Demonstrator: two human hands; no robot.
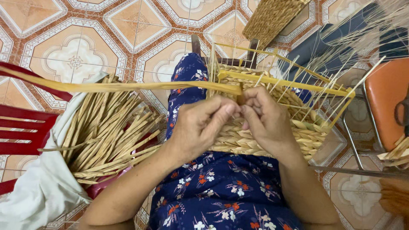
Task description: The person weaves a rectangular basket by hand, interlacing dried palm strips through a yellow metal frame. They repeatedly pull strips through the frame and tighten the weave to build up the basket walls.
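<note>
Both hands met knuckle to knuckle over the half-woven straw basket [272, 136] resting on the lap. Left hand [200, 127] pinched a long flat straw strand [106, 86] running out toward 9 o'clock. Right hand [266, 119] fingers curled, gripping the basket weave at the rim. Loose straw bundle [106, 136] lay at 9 o'clock.

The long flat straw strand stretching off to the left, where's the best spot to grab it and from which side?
Grip the strand near the basket, just left of the left hand, pinching its flat faces from above. Toward the left it hangs free, unsupported.
</note>
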